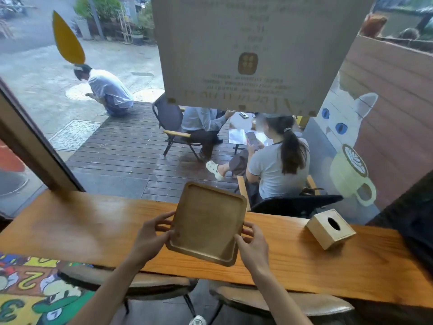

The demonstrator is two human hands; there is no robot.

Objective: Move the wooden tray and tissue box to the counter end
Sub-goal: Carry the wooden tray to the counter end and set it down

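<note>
Both hands, left hand (150, 240) and right hand (254, 246), grip wooden tray (207, 222) side edges above counter (82, 228); tissue box (330, 231) well right.

The empty wooden tray (207, 224), rectangular with rounded corners and a low raised rim, is tilted and seemingly lifted off the counter, while the square wooden tissue box (330, 228), oval slot up, sits well right.

Tan wooden tray (208, 221), orange-brown counter (93, 226)
</note>
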